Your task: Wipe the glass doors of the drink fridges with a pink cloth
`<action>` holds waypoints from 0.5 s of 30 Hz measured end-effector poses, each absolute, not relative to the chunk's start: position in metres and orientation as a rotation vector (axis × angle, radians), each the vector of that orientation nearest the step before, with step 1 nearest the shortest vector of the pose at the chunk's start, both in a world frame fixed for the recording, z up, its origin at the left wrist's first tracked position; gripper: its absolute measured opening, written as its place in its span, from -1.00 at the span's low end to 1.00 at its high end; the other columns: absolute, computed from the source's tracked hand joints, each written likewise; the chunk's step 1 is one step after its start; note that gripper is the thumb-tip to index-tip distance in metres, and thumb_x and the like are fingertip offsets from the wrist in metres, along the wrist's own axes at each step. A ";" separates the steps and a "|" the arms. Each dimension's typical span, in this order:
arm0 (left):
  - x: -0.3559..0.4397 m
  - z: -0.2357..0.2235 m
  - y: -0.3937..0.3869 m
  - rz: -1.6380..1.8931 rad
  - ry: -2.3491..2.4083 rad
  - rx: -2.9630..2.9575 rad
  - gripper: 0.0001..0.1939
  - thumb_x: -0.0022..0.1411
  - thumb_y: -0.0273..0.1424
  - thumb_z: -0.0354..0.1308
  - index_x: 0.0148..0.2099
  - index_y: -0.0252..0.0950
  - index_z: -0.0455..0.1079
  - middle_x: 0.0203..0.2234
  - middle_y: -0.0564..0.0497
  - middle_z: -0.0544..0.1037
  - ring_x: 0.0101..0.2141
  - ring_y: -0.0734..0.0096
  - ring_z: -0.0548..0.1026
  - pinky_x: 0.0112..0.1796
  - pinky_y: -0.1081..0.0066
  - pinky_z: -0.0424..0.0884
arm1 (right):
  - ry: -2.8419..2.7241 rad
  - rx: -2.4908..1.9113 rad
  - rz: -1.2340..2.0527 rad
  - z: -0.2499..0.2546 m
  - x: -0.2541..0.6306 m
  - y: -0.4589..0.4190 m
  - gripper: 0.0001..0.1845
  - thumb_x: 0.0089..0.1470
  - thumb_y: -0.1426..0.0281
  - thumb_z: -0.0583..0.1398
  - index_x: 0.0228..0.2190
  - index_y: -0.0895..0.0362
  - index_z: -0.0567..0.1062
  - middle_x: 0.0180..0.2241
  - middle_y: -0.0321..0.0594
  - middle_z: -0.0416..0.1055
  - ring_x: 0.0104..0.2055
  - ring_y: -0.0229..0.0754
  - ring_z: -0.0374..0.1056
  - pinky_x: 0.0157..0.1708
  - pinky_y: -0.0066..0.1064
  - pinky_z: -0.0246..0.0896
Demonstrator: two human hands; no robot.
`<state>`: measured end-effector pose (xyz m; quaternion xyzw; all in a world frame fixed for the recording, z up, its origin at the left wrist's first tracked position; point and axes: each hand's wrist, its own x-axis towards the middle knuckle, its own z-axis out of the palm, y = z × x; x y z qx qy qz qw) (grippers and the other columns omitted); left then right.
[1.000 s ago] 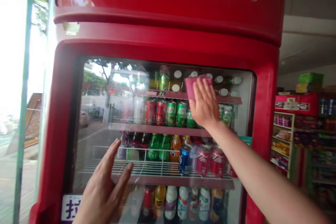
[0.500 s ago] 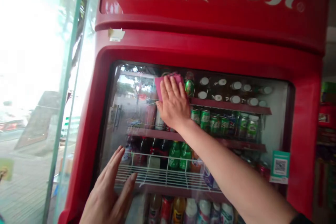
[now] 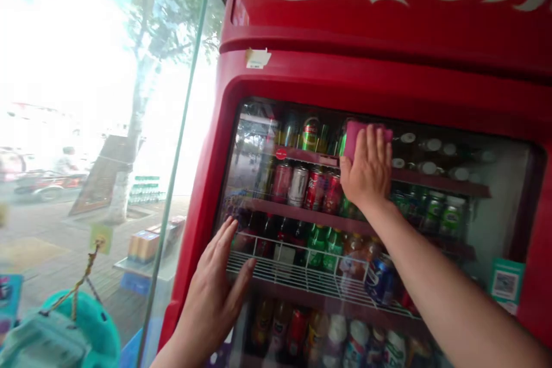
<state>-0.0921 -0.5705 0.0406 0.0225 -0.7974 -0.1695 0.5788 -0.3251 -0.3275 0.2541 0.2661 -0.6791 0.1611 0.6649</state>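
Lying btwn flat, unclenched R grip (image 3: pixel 370 173) & fridge glass (image 3: pixel 502 169): pink cloth (image 3: pixel 354 137); L grip (image 3: pixel 214 290) apart

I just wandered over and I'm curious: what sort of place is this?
Probably a small shop's street front. A red drinks cooler holds cans and bottles, a QR-code sign sits at its right side, and a tree stands outdoors on the left.

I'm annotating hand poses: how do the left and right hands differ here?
The right hand lies flat over a pink cloth at the glass door; the left hand holds nothing. The right hand is higher, before the upper shelves; the left hand is lower, toward the door's left side. Both are bare, fingers pointing upward.
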 end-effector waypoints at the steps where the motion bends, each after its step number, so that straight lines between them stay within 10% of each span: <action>1: -0.090 0.040 -0.573 -0.399 -1.865 0.049 -0.26 0.53 -0.17 0.14 0.62 -0.05 0.02 0.51 -0.20 0.33 0.47 0.01 0.35 0.36 -0.12 0.46 | -1.525 0.572 0.398 0.260 -0.323 -0.337 -0.13 0.45 0.15 0.03 0.56 0.37 0.00 0.61 0.24 -0.09 0.67 0.33 -0.21 0.57 0.36 -0.22; 15: -0.066 0.025 -0.598 -0.504 -2.018 -0.020 -0.26 0.53 -0.23 0.18 0.61 -0.10 0.02 0.54 -0.22 0.27 0.52 0.03 0.26 0.42 -0.10 0.37 | -1.546 1.209 0.105 0.181 -0.257 -0.472 -0.07 0.40 0.25 0.20 0.58 0.26 -0.03 0.63 0.04 -0.11 0.68 0.18 -0.23 0.64 0.26 -0.32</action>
